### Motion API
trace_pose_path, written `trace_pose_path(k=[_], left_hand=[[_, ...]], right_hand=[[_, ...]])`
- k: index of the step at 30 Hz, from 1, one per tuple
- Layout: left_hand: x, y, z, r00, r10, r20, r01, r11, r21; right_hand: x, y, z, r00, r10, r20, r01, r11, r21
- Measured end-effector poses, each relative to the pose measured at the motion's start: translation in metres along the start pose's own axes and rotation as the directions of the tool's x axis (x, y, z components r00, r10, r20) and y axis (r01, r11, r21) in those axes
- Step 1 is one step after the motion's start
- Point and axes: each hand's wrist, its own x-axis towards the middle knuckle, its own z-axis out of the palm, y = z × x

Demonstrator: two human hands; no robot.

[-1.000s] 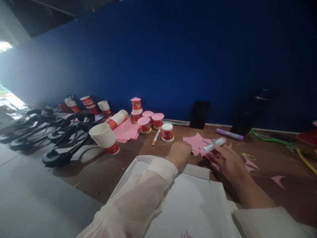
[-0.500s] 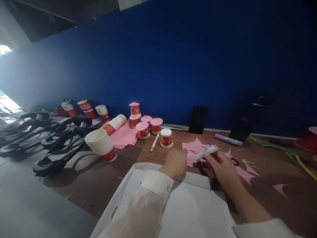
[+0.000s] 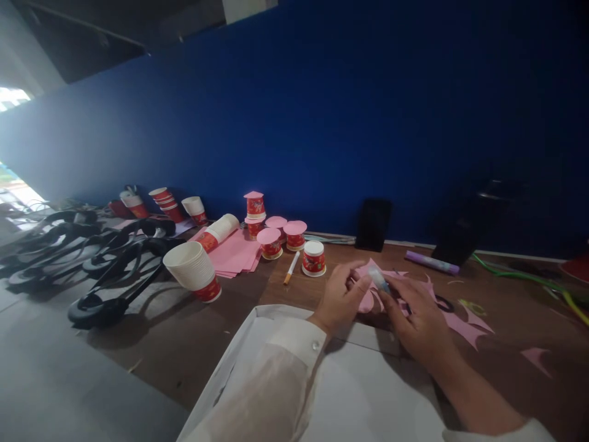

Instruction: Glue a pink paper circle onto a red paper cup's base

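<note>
My right hand (image 3: 418, 319) grips a glue stick (image 3: 378, 279), a slim tube with a whitish, see-through cap end and a blue-marked body. That end points up and left toward my left hand (image 3: 341, 298). The left thumb and curled fingers are beside the cap end with a gap between them; whether they touch it is unclear. Cut pink paper (image 3: 368, 301) lies beneath both hands, partly covered by them. Just left stands an upside-down red paper cup (image 3: 313, 259) with a white top. A white pen-like stick (image 3: 291, 268) with an orange end lies beside it.
Several red cups with pink paper discs (image 3: 269, 236) stand behind. Pink sheets (image 3: 234, 255), a leaning cup stack (image 3: 193, 270) and black headsets (image 3: 129, 270) are left. A white box (image 3: 368, 387) lies in front. A purple tube (image 3: 432, 262) and pink scraps (image 3: 464, 328) are right.
My left hand has lifted from the pink paper and turned toward the glue stick. My right hand has tilted the stick so its cap end points up and left. The view has shifted slightly.
</note>
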Motion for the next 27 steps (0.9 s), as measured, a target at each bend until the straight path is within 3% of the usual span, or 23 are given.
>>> trace_pose_path(k=[3,6,9,11,13,14,16,18,24,27], left_hand=[[0.003,-0.002,-0.004,0.999,-0.036,0.017,0.038,0.995,-0.088],[0.004,-0.001,-0.006,0.993,-0.107,0.058,0.115,0.978,-0.174],[0.006,0.0,-0.007,0.969,-0.223,0.109,0.244,0.934,-0.26],[0.007,0.0,-0.007,0.95,-0.281,0.135,0.309,0.9,-0.308],[0.007,0.0,-0.005,0.941,-0.303,0.151,0.338,0.875,-0.347],[0.007,0.0,-0.004,0.938,-0.304,0.165,0.345,0.865,-0.364],[0.006,0.001,-0.002,0.931,-0.298,0.212,0.359,0.855,-0.374],[0.004,0.001,0.001,0.925,-0.296,0.239,0.367,0.862,-0.35],[0.0,0.003,0.004,0.939,-0.298,0.173,0.324,0.934,-0.147],[0.004,0.004,-0.003,0.95,-0.294,0.101,0.302,0.951,-0.069]], right_hand=[[0.002,0.005,-0.004,0.997,-0.049,0.059,0.053,0.995,-0.082],[0.002,0.007,-0.007,0.995,-0.04,0.093,0.045,0.997,-0.057],[0.002,0.0,-0.007,0.989,0.135,0.066,-0.141,0.986,0.094],[0.003,-0.007,-0.005,0.915,0.397,0.071,-0.402,0.882,0.246],[0.004,-0.013,-0.003,0.78,0.612,0.131,-0.596,0.662,0.456],[0.005,-0.015,-0.001,0.727,0.663,0.179,-0.63,0.54,0.559],[0.007,-0.016,0.002,0.686,0.686,0.241,-0.609,0.362,0.705],[0.008,-0.016,0.005,0.678,0.687,0.263,-0.592,0.297,0.749],[0.005,-0.014,0.017,0.613,0.75,0.248,-0.593,0.23,0.772],[0.002,0.006,0.013,0.641,0.746,0.179,-0.566,0.302,0.767]])
